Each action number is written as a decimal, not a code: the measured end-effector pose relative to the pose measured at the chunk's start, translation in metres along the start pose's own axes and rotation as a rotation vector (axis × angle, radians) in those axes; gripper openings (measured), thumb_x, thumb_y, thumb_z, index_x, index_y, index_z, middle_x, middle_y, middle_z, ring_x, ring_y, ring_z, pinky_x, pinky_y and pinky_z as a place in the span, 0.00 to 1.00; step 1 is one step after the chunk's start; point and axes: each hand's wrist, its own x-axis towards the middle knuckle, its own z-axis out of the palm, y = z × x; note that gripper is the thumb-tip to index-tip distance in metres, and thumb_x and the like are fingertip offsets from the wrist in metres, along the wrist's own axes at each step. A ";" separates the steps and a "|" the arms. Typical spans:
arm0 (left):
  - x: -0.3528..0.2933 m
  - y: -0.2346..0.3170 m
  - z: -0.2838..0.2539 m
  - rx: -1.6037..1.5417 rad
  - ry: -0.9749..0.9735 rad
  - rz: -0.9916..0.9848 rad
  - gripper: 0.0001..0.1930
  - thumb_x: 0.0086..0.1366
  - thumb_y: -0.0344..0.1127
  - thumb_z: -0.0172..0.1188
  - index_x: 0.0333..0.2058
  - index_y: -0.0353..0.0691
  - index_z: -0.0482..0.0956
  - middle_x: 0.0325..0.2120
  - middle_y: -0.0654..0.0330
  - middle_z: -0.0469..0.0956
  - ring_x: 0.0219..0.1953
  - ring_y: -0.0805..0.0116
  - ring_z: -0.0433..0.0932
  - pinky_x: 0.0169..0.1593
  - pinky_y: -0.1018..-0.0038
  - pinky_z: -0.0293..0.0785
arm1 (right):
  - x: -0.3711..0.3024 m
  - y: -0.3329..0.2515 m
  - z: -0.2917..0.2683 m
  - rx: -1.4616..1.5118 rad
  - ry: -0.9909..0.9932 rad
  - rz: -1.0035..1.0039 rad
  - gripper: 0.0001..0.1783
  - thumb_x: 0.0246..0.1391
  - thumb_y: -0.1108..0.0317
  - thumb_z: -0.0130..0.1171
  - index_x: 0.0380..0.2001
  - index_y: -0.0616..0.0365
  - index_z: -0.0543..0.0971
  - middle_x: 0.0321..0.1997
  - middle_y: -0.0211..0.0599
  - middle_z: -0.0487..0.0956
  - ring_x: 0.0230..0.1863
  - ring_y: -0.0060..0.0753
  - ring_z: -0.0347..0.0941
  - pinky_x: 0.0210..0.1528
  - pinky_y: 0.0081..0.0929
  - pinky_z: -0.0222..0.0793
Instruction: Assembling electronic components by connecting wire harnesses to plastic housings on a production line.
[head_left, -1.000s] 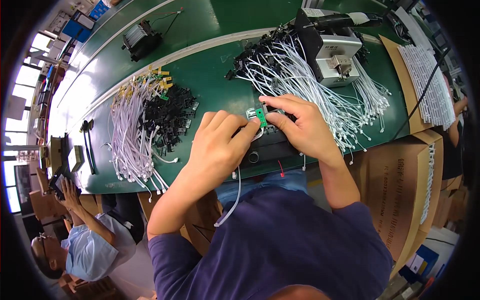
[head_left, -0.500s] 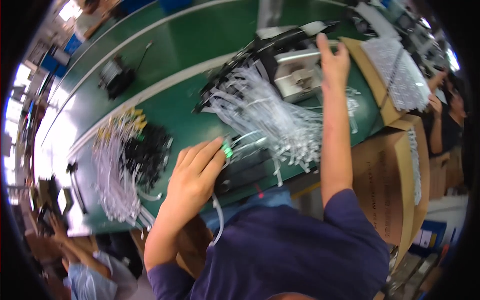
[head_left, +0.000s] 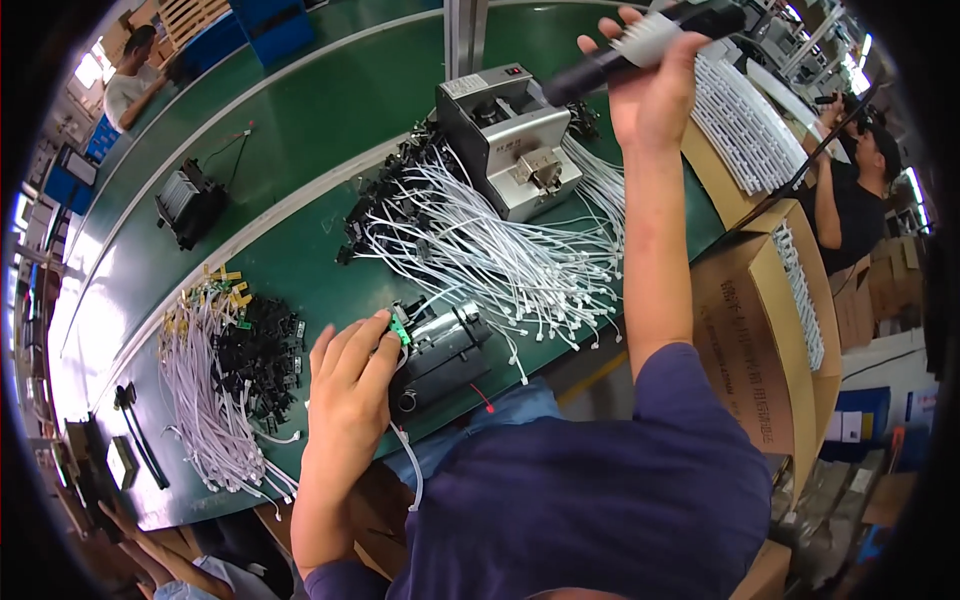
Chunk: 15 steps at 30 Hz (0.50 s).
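Head view: left hand point(head_left: 350, 392) pinches green board point(head_left: 401, 331), right hand point(head_left: 652, 98) grips black tool point(head_left: 590, 74), white cables point(head_left: 500, 240) lying between.

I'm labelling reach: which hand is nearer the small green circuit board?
Left. The left hand touches the green board; the right hand is farther off, to its upper right.

Dark navy-purple fabric T-shirt point(head_left: 580, 500) with soft creases, short right sleeve point(head_left: 690, 395) and left sleeve point(head_left: 345, 582) in matching colour, bare left hand point(head_left: 350, 400), bare right hand point(head_left: 650, 105), light-blue trousers point(head_left: 525, 402)
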 end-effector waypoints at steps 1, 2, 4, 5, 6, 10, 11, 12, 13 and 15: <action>0.000 -0.002 0.002 -0.005 -0.006 0.000 0.12 0.55 0.23 0.56 0.40 0.33 0.76 0.46 0.52 0.76 0.48 0.55 0.76 0.51 0.56 0.68 | -0.007 -0.004 -0.001 0.065 0.108 0.071 0.34 0.59 0.36 0.46 0.49 0.59 0.69 0.35 0.40 0.76 0.35 0.38 0.73 0.47 0.47 0.73; 0.000 -0.003 0.003 -0.041 0.006 -0.008 0.13 0.54 0.22 0.56 0.40 0.33 0.76 0.46 0.52 0.76 0.48 0.55 0.76 0.50 0.58 0.69 | -0.014 -0.008 0.001 -0.112 0.197 0.113 0.40 0.58 0.29 0.38 0.47 0.59 0.69 0.32 0.37 0.74 0.30 0.35 0.70 0.40 0.44 0.72; -0.002 -0.005 0.004 -0.072 0.020 0.004 0.14 0.52 0.21 0.57 0.40 0.32 0.76 0.46 0.51 0.76 0.48 0.54 0.75 0.48 0.64 0.70 | -0.024 0.001 -0.012 -0.196 0.048 0.126 0.46 0.55 0.25 0.34 0.48 0.61 0.69 0.28 0.38 0.75 0.26 0.34 0.72 0.31 0.34 0.71; -0.001 -0.006 0.004 -0.073 0.019 0.008 0.14 0.52 0.21 0.57 0.40 0.32 0.76 0.46 0.51 0.76 0.48 0.54 0.75 0.48 0.64 0.70 | -0.030 0.005 -0.015 -0.290 -0.029 0.110 0.47 0.55 0.24 0.34 0.49 0.62 0.69 0.26 0.39 0.75 0.24 0.33 0.72 0.30 0.32 0.71; -0.001 -0.006 0.004 -0.077 0.015 0.012 0.14 0.52 0.21 0.57 0.40 0.32 0.76 0.46 0.51 0.76 0.47 0.54 0.75 0.49 0.64 0.70 | -0.037 0.008 -0.014 -0.350 -0.020 0.109 0.50 0.52 0.22 0.35 0.49 0.65 0.68 0.23 0.39 0.75 0.21 0.33 0.73 0.27 0.28 0.70; 0.001 -0.004 0.003 -0.089 0.012 0.020 0.14 0.52 0.20 0.57 0.40 0.32 0.76 0.46 0.51 0.76 0.47 0.54 0.75 0.49 0.64 0.70 | -0.054 0.027 -0.029 -0.364 -0.124 0.063 0.50 0.53 0.23 0.37 0.49 0.66 0.69 0.22 0.39 0.75 0.21 0.30 0.73 0.26 0.25 0.69; -0.001 -0.004 0.003 -0.086 0.011 0.014 0.14 0.52 0.20 0.57 0.40 0.32 0.76 0.46 0.51 0.76 0.47 0.54 0.75 0.49 0.64 0.70 | -0.059 0.033 -0.028 -0.406 -0.146 0.049 0.49 0.53 0.23 0.37 0.48 0.67 0.69 0.22 0.38 0.75 0.21 0.30 0.72 0.26 0.24 0.68; -0.003 -0.005 0.004 -0.086 0.010 0.013 0.14 0.52 0.20 0.57 0.40 0.32 0.76 0.46 0.51 0.76 0.47 0.54 0.75 0.49 0.64 0.70 | -0.062 0.036 -0.025 -0.420 -0.158 0.043 0.49 0.53 0.24 0.40 0.48 0.68 0.70 0.22 0.38 0.75 0.20 0.28 0.72 0.25 0.23 0.68; -0.004 -0.006 0.004 -0.087 0.008 0.013 0.14 0.53 0.21 0.57 0.40 0.33 0.76 0.46 0.51 0.76 0.47 0.54 0.75 0.49 0.64 0.70 | -0.062 0.034 -0.023 -0.418 -0.158 0.048 0.49 0.53 0.24 0.40 0.48 0.68 0.70 0.22 0.38 0.75 0.20 0.28 0.72 0.25 0.23 0.68; -0.006 -0.008 0.005 -0.089 0.012 0.004 0.14 0.52 0.21 0.56 0.40 0.33 0.76 0.46 0.51 0.76 0.47 0.53 0.75 0.49 0.63 0.69 | -0.064 0.031 -0.014 -0.484 -0.203 0.150 0.47 0.54 0.26 0.41 0.48 0.68 0.70 0.22 0.38 0.75 0.20 0.28 0.72 0.25 0.24 0.69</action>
